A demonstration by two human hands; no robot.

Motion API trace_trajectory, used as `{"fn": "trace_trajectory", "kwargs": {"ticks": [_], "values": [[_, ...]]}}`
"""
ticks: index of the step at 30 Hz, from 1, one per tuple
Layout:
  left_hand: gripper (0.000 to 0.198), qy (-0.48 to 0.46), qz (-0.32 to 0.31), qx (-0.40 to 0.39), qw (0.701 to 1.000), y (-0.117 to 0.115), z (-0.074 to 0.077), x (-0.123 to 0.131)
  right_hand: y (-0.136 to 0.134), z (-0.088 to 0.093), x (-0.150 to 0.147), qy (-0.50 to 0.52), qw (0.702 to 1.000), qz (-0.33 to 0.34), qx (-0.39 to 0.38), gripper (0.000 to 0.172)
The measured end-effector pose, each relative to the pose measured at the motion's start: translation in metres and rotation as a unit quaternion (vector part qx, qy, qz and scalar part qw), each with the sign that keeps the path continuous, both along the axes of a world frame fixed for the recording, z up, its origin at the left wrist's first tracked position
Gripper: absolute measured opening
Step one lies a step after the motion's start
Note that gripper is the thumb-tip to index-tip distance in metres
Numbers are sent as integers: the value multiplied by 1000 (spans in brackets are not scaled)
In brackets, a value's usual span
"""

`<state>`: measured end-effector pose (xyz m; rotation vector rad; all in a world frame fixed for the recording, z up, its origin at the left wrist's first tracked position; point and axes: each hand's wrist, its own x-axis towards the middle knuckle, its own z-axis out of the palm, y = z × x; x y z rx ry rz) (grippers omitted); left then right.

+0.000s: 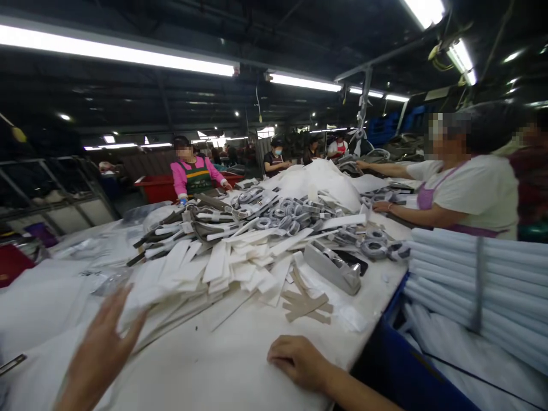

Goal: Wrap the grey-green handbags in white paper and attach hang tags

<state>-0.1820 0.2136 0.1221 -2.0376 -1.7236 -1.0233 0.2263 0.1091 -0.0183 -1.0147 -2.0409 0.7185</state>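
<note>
My left hand (100,348) is raised at the lower left, fingers stretched and apart, with nothing in it. It is nearest to white sheets and a stack of white strips (231,262). My right hand (297,361) rests on the pale table (201,371) near its front edge, fingers curled in and no object visible in them. Beyond it lie several short taupe strips (307,308) and a grey box-like holder (329,265) with clear plastic about it. A dark flat object (353,261) sits just behind the holder.
A heap of coiled grey-and-white bands (286,214) covers the table's middle. To the right, tied white rolls (454,279) lie on a blue bin (396,365). Co-workers stand at the right (471,188) and far left (197,174); others sit further back. A metal tool (12,364) lies lower left.
</note>
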Motion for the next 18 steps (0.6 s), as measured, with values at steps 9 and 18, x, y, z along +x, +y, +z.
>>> {"fn": "trace_trajectory", "kwargs": {"ticks": [9, 18], "values": [[42, -64, -319, -116, 939, 32, -67, 177, 4, 39, 50, 113, 992, -41, -49, 29], [41, -288, -377, -270, 838, 19, -123, 254, 52, 100, 201, 97, 954, -282, -19, 44]]}}
